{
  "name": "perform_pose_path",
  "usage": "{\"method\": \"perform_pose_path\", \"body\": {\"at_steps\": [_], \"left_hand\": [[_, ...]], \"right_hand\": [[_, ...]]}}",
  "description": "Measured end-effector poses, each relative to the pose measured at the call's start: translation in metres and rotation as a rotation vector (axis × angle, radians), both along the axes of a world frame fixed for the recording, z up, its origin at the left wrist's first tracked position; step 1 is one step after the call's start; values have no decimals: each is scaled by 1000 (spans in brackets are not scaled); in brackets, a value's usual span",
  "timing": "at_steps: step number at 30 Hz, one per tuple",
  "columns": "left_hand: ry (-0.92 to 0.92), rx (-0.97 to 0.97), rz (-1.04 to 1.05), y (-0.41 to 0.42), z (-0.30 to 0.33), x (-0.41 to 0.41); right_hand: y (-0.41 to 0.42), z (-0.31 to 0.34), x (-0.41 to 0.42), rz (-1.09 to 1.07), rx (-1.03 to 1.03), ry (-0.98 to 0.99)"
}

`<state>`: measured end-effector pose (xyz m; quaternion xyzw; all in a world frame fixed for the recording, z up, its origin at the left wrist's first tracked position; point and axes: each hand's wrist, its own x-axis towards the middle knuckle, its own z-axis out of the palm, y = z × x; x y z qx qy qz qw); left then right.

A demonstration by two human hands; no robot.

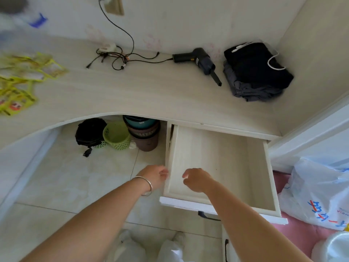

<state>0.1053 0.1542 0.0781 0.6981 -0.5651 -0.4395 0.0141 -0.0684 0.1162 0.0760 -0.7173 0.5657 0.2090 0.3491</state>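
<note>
A white drawer [262,167] under the desk stands pulled far out, and nothing lies inside it. My left hand [154,177], with a silver bangle on the wrist, is at the drawer's left wall, fingers loosely curled and holding nothing. My right hand [196,179] hovers over the front left part of the drawer's floor with its fingers relaxed. A black handle [207,216] shows on the drawer's front below my right forearm.
On the desk top [141,95] lie a pile of dark folded clothes [256,72], a black handheld blower [200,63], tangled cables [113,55] and yellow packets [20,80]. Under the desk stand a black bag [89,132], a green basket [117,136] and stacked pots [143,133]. At the right a white plastic bag [317,191] rests on a pink surface.
</note>
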Motion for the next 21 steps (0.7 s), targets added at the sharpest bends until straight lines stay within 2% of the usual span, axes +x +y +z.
{"method": "perform_pose_path", "body": {"at_steps": [3,7,12,16,21], "left_hand": [[69,-62,163,2,24,58],[57,-182,322,12,59,157],[52,-241,509,44,85,287],[44,-276,671,69,91,373],[135,-290,805,76,89,452]], "right_hand": [[-10,19,58,121,-2,-14],[-15,40,155,128,-32,-100],[-1,61,290,301,-45,-164],[7,76,396,289,-78,-238],[8,86,491,299,-96,-375]]}}
